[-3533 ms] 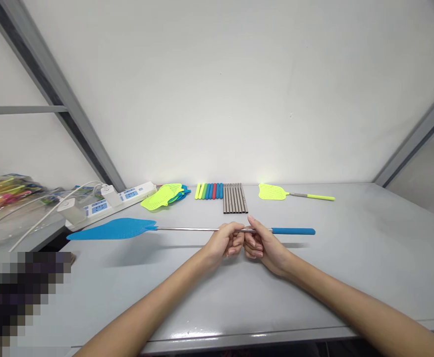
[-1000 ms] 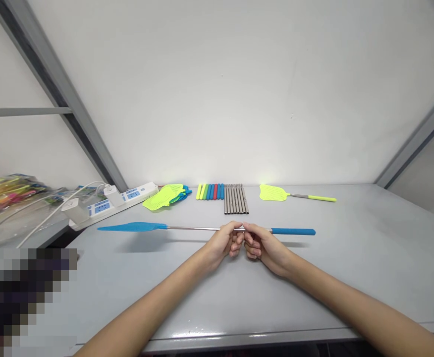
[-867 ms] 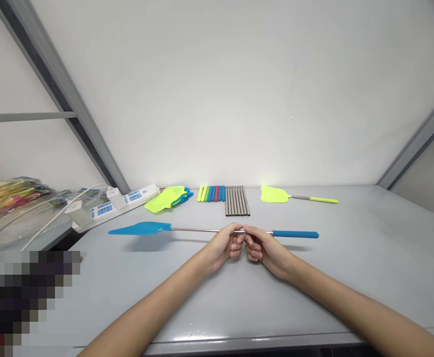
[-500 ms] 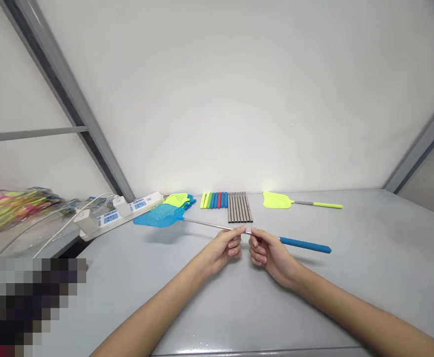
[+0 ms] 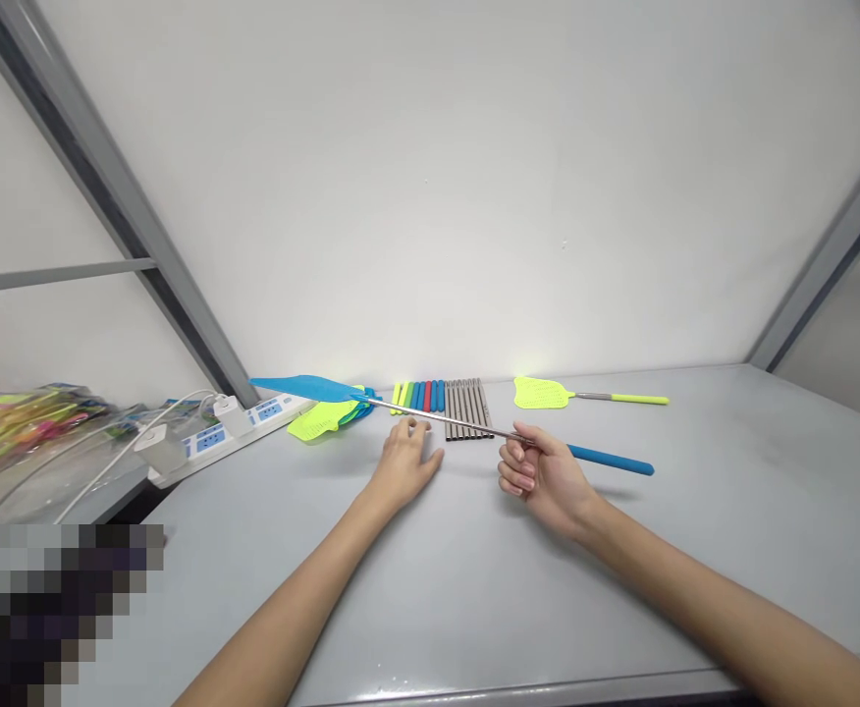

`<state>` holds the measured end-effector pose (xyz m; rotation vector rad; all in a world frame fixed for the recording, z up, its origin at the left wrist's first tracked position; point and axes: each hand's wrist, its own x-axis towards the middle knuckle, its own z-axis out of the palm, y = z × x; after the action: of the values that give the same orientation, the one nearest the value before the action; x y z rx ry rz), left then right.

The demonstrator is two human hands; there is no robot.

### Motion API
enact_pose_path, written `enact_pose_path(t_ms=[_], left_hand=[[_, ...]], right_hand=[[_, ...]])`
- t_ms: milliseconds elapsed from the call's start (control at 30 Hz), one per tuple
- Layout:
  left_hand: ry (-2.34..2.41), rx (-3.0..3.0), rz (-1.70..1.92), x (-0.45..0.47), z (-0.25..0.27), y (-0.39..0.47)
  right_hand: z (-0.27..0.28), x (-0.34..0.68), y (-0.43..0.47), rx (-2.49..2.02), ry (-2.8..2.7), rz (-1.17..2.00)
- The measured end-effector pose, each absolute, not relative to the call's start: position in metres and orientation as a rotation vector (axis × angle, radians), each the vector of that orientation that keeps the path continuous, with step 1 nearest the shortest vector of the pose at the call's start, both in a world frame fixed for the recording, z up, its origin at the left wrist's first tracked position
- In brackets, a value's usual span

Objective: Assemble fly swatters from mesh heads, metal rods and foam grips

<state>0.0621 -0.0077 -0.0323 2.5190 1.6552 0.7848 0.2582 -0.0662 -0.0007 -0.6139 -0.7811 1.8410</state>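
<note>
My right hand (image 5: 540, 476) grips a blue fly swatter (image 5: 611, 460) by its metal rod, just ahead of the blue handle. The extended rod slants up to the left, and the blue paddle is seen nearly edge-on above the table. Below the rod, my left hand (image 5: 404, 462) is off the swatter, fingers apart, palm down. Just beyond its fingertips stands a row of coloured handle grips (image 5: 419, 397) in yellow, green, blue and red. Beside them lie several metal tubes (image 5: 466, 410). Yellow and blue swatter heads (image 5: 319, 420) are piled to the left, partly behind the raised paddle.
A yellow fly swatter (image 5: 544, 393) lies at the back right of the grey table (image 5: 474, 589). On the left are a white power strip (image 5: 213, 442) with plugs and cables, and plastic bags of colourful items (image 5: 39, 422). A white wall (image 5: 430, 196) closes the back.
My left hand has let go of the rod and moved left, opening. The swatter's paddle end has risen and turned edge-on, with my right hand still gripping the rod.
</note>
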Motion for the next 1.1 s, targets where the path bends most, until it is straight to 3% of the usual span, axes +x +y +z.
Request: enact_pose_path(t_ms=[200,1100], left_hand=[[2.082,2.336,0.618,0.038,-0.043,0.026],[2.0,2.248,0.545,0.027,-0.04,0.045]], right_hand=[[0.001,0.257,-0.068,-0.576,-0.77,1.896],[-0.001,0.257,-0.069,-0.575,-0.792,1.92]])
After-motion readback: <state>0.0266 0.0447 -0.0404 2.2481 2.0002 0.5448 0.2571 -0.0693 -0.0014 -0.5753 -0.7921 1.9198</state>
